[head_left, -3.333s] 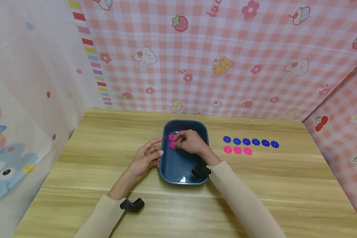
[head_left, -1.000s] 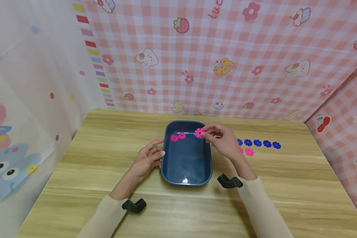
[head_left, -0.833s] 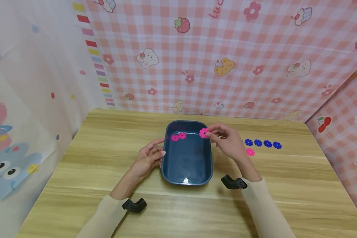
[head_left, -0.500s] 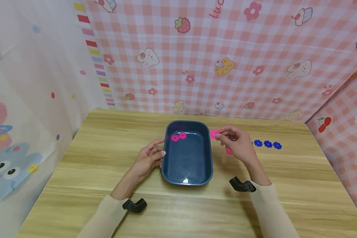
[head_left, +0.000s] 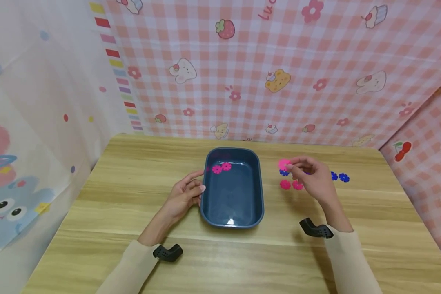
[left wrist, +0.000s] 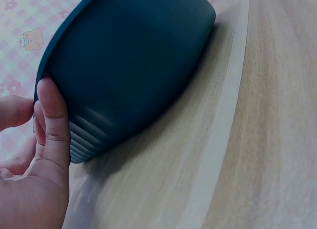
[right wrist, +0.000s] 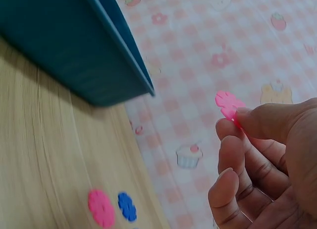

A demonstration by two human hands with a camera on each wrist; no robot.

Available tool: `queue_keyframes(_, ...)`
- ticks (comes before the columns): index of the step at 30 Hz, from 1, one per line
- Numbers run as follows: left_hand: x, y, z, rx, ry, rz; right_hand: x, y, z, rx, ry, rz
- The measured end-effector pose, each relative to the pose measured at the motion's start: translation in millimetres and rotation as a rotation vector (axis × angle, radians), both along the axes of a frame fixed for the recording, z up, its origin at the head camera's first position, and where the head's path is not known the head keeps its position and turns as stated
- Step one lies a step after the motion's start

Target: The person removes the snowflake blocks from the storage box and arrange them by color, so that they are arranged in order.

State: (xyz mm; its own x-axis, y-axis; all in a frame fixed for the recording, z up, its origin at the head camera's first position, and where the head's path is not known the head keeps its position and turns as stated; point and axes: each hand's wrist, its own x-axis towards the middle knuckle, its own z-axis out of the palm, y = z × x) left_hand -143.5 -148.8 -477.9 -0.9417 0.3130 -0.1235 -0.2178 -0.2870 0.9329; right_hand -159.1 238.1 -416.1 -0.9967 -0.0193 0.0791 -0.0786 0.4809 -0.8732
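Observation:
My right hand (head_left: 316,179) pinches a pink notched, flower-shaped plastic disc (head_left: 284,164) between thumb and forefinger, raised above the table to the right of the dark blue bin (head_left: 232,226). In the right wrist view the pinched disc (right wrist: 228,102) stands clear of the bin, with the other fingers curled loosely below. My left hand (head_left: 181,198) holds the bin's left side, its thumb against the outer wall near the rim in the left wrist view. Inside the bin lie two pink discs (head_left: 221,168). Below the raised disc, pink discs (head_left: 285,185) lie in front of a row of blue discs (head_left: 344,177), partly hidden by my right hand.
The bin stands on a wooden table (head_left: 220,261). A checked pink cloth (head_left: 206,102) hangs at the back edge and another at the right. A white patterned cloth (head_left: 77,81) hangs on the left. Each wrist carries a black camera (head_left: 169,253).
My right hand reached into the bin, took hold of a pink disc, and has carried it out rightwards over the rows. The left hand stays at the bin's side.

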Motion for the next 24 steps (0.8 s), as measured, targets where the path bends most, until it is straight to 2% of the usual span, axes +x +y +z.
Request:
queue_keyframes(6, 0.0, 0.6, 0.6, 0.003, 0.002, 0.003, 2.0, 19, -4.0, 0.002, -0.002, -0.031)
queue_keyframes(24, -1.0, 0.2, -2.2, 0.006, 0.001, 0.004, 6.6, 73, -33.8, 0.012, -0.114, -0.156)
